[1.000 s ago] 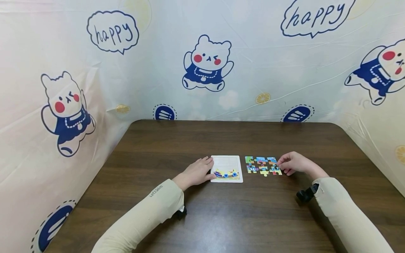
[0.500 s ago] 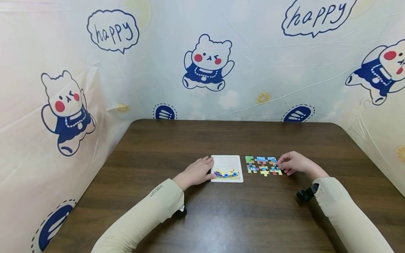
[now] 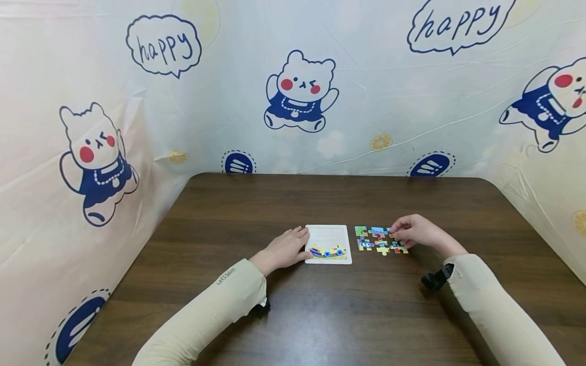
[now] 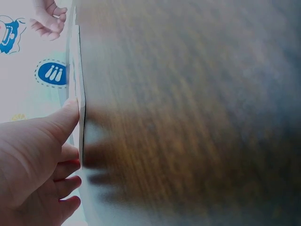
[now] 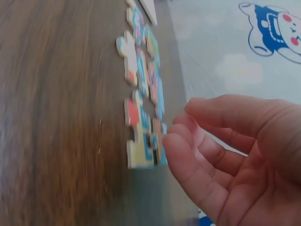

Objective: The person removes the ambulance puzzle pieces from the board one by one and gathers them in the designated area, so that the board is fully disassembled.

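A white-framed puzzle board (image 3: 327, 235) lies flat on the table, with part of a vehicle picture along its lower side. My left hand (image 3: 284, 248) rests at the board's left edge, thumb and fingers touching the rim (image 4: 82, 101) in the left wrist view. Right of the board, several loose jigsaw pieces (image 3: 382, 245) lie close together in two rows. Over the right end of these rows is my right hand (image 3: 415, 232), covering part of the upper right piece. In the right wrist view its bent fingers (image 5: 181, 153) are beside the nearest pieces (image 5: 140, 146), with nothing visible between them.
The brown wooden table (image 3: 293, 315) stretches around the board and pieces. A printed cloth curtain (image 3: 366, 91) hangs behind it and at both sides. Black wrist cameras (image 3: 437, 279) sit below the sleeves.
My right hand has moved a little left and up, from beside the right-hand pieces to over the upper right one. My left hand and the board have stayed put.
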`<action>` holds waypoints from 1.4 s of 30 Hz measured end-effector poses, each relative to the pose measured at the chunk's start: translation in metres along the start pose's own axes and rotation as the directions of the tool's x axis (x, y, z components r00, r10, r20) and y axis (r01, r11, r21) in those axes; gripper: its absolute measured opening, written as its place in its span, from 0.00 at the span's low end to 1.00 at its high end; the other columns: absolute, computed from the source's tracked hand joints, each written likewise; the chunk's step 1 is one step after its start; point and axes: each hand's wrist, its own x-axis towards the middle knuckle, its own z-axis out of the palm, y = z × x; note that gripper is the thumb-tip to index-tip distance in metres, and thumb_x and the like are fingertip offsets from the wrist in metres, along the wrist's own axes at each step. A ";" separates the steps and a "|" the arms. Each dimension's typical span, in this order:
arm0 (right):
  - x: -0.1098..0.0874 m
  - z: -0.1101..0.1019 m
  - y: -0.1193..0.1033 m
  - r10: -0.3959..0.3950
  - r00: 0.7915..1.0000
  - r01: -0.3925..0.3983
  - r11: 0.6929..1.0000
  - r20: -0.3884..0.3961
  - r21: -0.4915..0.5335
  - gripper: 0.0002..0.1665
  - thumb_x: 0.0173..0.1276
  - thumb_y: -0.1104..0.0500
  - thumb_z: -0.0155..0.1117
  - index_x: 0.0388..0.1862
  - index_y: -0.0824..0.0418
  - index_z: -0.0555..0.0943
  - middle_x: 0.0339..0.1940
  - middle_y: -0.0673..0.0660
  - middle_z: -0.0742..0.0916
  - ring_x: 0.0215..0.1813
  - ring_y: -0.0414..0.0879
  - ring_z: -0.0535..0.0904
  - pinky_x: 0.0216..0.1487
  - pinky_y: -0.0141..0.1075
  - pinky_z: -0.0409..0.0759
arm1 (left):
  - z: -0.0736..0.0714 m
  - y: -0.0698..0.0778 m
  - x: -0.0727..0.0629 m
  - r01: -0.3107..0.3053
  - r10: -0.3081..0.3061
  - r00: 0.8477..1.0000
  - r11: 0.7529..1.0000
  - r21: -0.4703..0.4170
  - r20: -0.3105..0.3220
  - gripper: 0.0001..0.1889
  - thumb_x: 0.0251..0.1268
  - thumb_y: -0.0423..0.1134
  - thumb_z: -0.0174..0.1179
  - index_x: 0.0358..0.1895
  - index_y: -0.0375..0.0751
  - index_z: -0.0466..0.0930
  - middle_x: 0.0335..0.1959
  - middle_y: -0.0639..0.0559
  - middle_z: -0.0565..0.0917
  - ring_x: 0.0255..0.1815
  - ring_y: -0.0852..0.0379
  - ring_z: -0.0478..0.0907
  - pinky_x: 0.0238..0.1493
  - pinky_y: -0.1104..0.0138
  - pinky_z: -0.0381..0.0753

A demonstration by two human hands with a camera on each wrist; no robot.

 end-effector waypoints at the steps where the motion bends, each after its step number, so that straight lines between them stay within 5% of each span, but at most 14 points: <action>1: 0.001 0.001 -0.001 -0.007 1.000 0.007 1.000 0.001 0.004 0.12 0.66 0.64 0.57 0.44 0.73 0.76 0.31 0.61 0.81 0.31 0.49 0.76 0.34 0.42 0.80 | 0.000 0.000 0.000 -0.001 0.001 1.000 1.000 0.000 -0.001 0.34 0.66 0.53 0.51 0.66 0.30 0.61 0.67 0.40 0.61 0.69 0.46 0.54 0.66 0.57 0.54; 42: 0.029 0.065 -0.059 -0.124 0.989 0.126 0.992 0.078 -0.018 0.07 0.62 0.68 0.60 0.38 0.71 0.78 0.20 0.58 0.78 0.23 0.46 0.74 0.27 0.40 0.79 | -0.001 -0.001 -0.003 -0.048 0.048 0.999 0.996 0.073 0.007 0.27 0.71 0.46 0.47 0.66 0.32 0.61 0.67 0.40 0.61 0.68 0.45 0.56 0.65 0.55 0.56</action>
